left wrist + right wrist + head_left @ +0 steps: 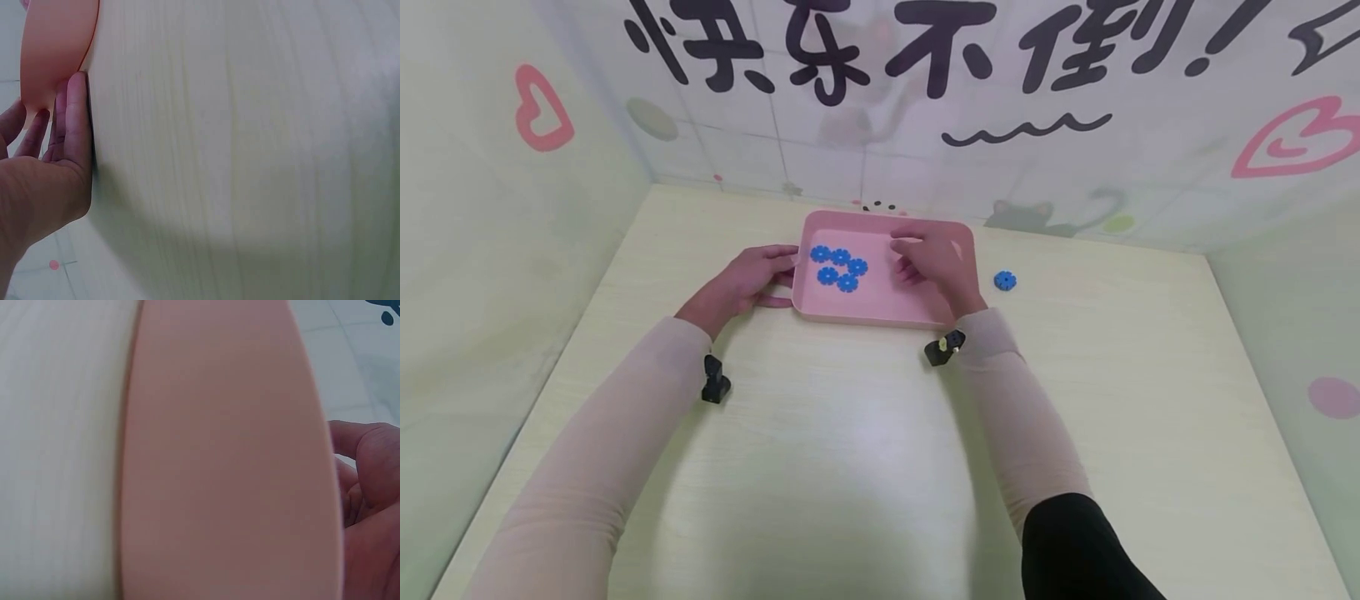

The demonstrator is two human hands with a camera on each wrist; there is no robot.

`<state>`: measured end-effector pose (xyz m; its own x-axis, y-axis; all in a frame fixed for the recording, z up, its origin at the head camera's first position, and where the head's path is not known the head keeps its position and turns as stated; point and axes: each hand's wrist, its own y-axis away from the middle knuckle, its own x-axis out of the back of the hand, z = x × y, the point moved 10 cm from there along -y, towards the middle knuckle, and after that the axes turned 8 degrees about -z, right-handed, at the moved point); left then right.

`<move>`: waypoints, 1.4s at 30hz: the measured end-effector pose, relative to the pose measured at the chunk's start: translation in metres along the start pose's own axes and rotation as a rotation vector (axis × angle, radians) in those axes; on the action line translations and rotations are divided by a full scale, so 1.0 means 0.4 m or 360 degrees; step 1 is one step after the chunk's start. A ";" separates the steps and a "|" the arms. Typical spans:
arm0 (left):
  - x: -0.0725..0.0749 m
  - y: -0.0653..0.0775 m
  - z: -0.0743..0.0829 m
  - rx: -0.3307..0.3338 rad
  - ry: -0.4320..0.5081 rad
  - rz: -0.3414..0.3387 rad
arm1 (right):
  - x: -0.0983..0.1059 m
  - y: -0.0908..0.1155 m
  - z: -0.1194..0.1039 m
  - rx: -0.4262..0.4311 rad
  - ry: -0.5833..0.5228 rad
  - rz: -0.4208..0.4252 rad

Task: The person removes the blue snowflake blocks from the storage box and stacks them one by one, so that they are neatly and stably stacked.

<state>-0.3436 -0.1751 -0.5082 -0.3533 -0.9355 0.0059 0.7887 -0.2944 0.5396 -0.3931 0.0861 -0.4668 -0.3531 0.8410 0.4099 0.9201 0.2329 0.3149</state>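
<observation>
In the head view, a pink tray [880, 318] lies near the back wall with several small blue notched discs [847, 282] in its left half. My left hand [748, 279] is at the tray's left end, fingertips touching the outer wall; in the left wrist view, its fingers [76, 112] extend to that wall. Over the tray's right half hovers my right hand [936, 258], its fingers loosely bent. I see nothing between them. The right wrist view shows the tray's near wall [225, 456] large, hiding the fingertips of that hand.
One more blue notched disc [1005, 280] lies on the light wooden table [842, 433], right of the tray. A printed backdrop [880, 142] rises behind the table's back edge. Pale panels stand at both sides.
</observation>
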 end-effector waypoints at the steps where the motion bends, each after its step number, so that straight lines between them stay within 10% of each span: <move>1: 0.000 0.000 0.000 -0.0002 0.0002 -0.0002 | -0.013 0.000 -0.004 0.0027 -0.0004 -0.0050; 20: 0.003 0.000 0.012 -0.0051 -0.0006 0.0017 | -0.146 -0.020 -0.008 0.0015 -0.0123 -0.0345; 42: 0.006 0.002 0.006 -0.0022 -0.0022 0.0020 | -0.170 -0.018 0.010 -0.0075 -0.0027 -0.0320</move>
<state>-0.3450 -0.1769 -0.5058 -0.3500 -0.9364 0.0241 0.8000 -0.2854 0.5278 -0.3749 0.0291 -0.5005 -0.5254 0.7881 0.3206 0.8224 0.3737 0.4289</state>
